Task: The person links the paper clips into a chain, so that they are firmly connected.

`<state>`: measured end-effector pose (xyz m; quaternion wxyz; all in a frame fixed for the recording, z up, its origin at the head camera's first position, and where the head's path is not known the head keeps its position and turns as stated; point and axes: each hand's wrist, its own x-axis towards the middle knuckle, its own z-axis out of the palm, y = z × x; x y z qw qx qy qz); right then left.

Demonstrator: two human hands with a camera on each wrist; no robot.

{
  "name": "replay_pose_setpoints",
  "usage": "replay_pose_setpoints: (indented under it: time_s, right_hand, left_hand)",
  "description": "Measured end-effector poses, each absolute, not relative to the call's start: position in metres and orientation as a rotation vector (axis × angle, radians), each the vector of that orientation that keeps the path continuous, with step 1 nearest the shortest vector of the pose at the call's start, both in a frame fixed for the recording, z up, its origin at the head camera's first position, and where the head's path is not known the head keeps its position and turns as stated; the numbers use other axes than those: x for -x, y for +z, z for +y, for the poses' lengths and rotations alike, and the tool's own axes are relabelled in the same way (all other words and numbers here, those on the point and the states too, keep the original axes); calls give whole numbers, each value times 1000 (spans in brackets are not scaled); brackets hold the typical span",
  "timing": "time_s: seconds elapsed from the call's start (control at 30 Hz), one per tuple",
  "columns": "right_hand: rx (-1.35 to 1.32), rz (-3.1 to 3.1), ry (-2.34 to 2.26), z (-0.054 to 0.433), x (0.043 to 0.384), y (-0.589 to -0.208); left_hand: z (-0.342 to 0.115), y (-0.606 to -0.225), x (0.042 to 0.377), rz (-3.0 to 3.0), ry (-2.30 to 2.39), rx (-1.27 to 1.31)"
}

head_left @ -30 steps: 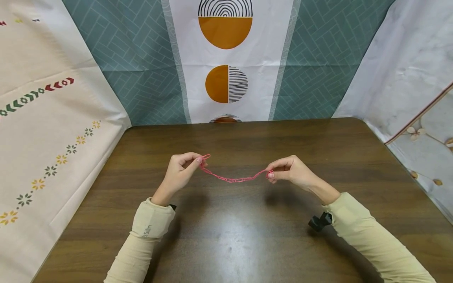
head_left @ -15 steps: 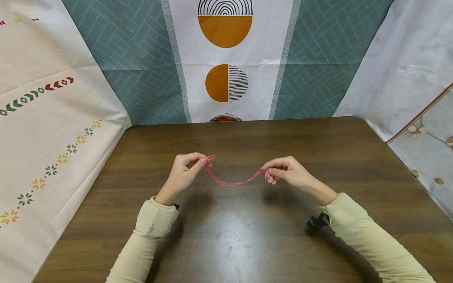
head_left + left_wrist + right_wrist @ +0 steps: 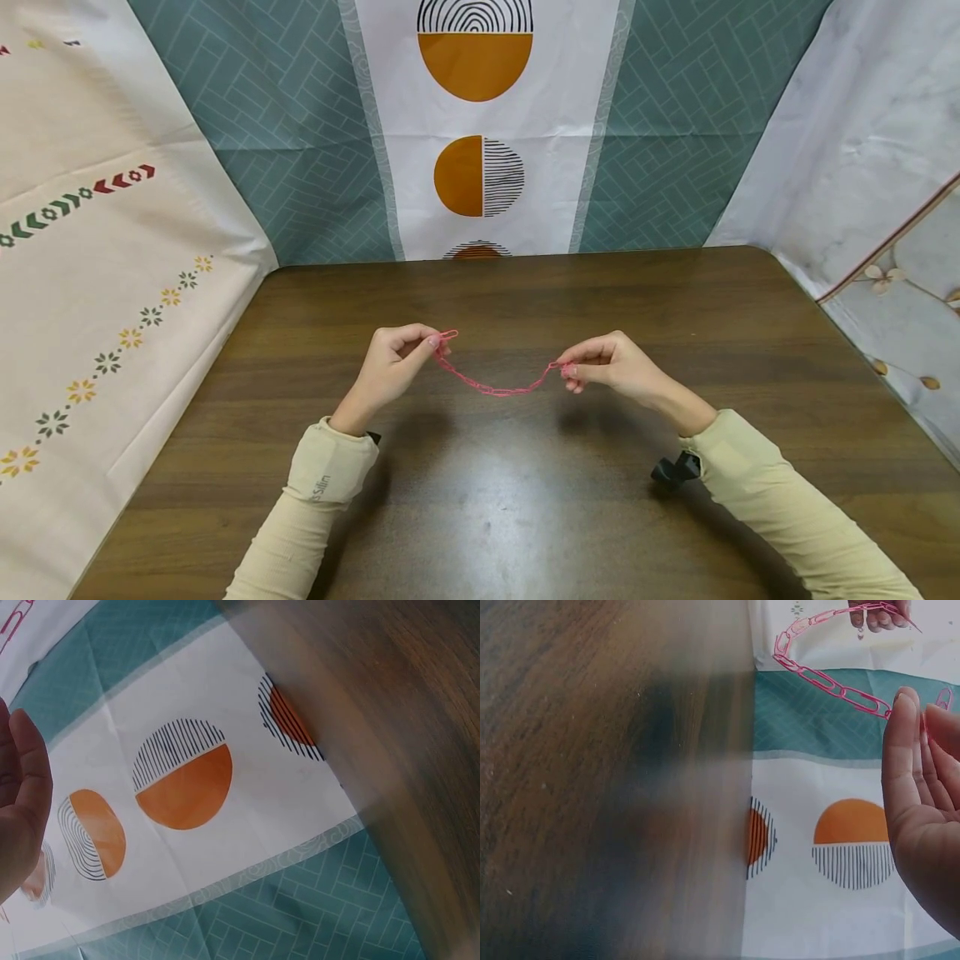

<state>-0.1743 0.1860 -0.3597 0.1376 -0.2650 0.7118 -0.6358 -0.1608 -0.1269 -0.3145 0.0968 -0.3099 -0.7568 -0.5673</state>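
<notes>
A chain of linked pink paper clips (image 3: 501, 392) sags in a shallow curve above the table, held up at both ends. My left hand (image 3: 390, 367) pinches its left end between thumb and fingers, with a clip loop poking out past the fingertips. At the other end, my right hand (image 3: 618, 367) pinches the chain, and a bit of pink clip shows by the thumb. The right wrist view shows the separate links of the paper-clip chain (image 3: 825, 679) up close. Only part of my left hand (image 3: 26, 780) enters the left wrist view.
Beneath both hands lies a brown wooden table (image 3: 480, 492) with a glossy light reflection. A patterned teal and white cloth (image 3: 315, 150) hangs behind it. Pale cloths flank the table: an embroidered cloth (image 3: 90, 275) at left and a marbled cloth (image 3: 847, 158) at right.
Compared with a second ago, my left hand has shifted slightly right and my right hand slightly left. The chain hangs a little lower. Both hands keep hold of it.
</notes>
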Motion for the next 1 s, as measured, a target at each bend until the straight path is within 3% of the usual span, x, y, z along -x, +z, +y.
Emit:
replay_pose_setpoints:
  time_s: [1.0]
  right_hand:
    - [1104, 2917, -1542, 147, 167, -331]
  left_hand:
    - [-96, -310, 156, -2360, -1685, 1005]
